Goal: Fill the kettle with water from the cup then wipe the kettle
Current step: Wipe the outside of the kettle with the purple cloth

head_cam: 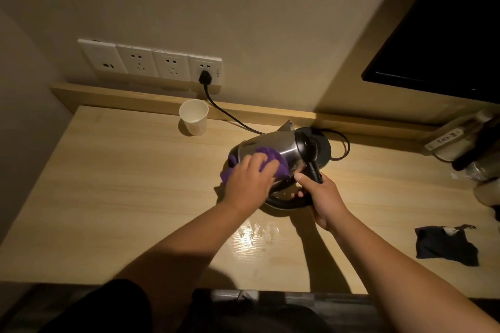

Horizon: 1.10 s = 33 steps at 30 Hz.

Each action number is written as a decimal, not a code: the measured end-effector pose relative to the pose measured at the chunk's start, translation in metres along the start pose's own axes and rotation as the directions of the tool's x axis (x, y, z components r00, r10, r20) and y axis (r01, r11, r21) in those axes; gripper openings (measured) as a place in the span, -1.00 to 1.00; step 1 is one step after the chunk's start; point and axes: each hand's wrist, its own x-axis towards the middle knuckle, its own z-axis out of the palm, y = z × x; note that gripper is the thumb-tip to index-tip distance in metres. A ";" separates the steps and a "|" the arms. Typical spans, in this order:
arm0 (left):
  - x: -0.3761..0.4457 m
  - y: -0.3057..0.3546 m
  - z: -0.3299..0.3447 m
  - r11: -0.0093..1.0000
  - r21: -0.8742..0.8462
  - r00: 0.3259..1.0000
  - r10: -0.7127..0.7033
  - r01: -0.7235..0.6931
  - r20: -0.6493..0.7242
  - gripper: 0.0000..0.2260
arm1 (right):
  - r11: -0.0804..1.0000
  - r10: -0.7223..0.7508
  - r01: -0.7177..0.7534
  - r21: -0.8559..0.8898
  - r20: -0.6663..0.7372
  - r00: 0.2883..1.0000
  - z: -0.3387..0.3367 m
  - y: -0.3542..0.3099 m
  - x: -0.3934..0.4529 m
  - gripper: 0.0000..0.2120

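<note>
A steel kettle with a black lid and handle is tilted over the wooden desk, lifted off its black base. My right hand grips the kettle's black handle. My left hand presses a purple cloth against the kettle's steel side, fingers curled over the cloth. A white paper cup stands upright at the back of the desk, left of the kettle.
A black cord runs from a wall socket to the base. A small puddle lies on the desk near the front. A dark cloth lies at the right; bottles and clutter fill the far right.
</note>
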 end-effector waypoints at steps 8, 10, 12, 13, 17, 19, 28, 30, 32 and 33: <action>0.023 -0.041 -0.005 0.848 -0.107 0.855 -0.514 0.519 0.073 -0.76 | 1.000 -0.019 0.019 0.004 -0.047 0.999 0.008 -0.007 0.004 -0.79; 0.026 -0.036 -0.007 0.832 -0.115 0.840 -0.541 0.543 0.054 -0.75 | 1.000 -0.012 0.012 0.012 -0.065 0.998 0.011 -0.010 0.005 -0.77; 0.024 -0.017 -0.007 0.890 -0.111 0.896 -0.444 0.442 0.009 -0.76 | 0.997 0.016 -0.010 0.071 -0.072 0.997 0.013 -0.009 0.006 -0.76; 0.022 -0.005 -0.006 0.928 -0.104 0.933 -0.361 0.357 -0.014 -0.77 | 0.995 0.028 -0.020 0.100 -0.079 0.996 0.015 -0.008 0.006 -0.75; 0.022 0.026 0.002 1.000 -0.005 1.000 -0.009 0.009 -0.030 -0.74 | 0.995 0.031 -0.016 0.096 -0.156 0.987 0.022 -0.007 0.005 -0.62; 0.030 0.024 0.001 0.996 0.035 0.997 0.080 -0.080 -0.005 -0.69 | 0.997 0.020 -0.005 0.075 -0.199 0.980 0.022 -0.008 0.006 -0.53; 0.036 0.010 -0.013 0.924 0.124 0.925 0.339 -0.362 0.171 -0.61 | 0.998 0.025 -0.009 0.065 -0.258 0.966 0.028 -0.014 0.006 -0.51; 0.011 -0.005 -0.012 0.908 0.111 0.898 0.373 -0.405 0.233 -0.57 | 0.993 0.067 -0.041 0.113 -0.240 0.968 0.027 -0.019 0.007 -0.52; -0.011 -0.024 -0.012 0.914 0.115 0.893 0.344 -0.389 0.290 -0.48 | 0.992 0.074 -0.050 0.112 -0.225 0.971 0.027 -0.023 0.009 -0.52; -0.019 -0.034 -0.013 0.925 0.121 0.899 0.310 -0.360 0.309 -0.43 | 0.994 0.070 -0.048 0.102 -0.228 0.971 0.028 -0.025 0.009 -0.52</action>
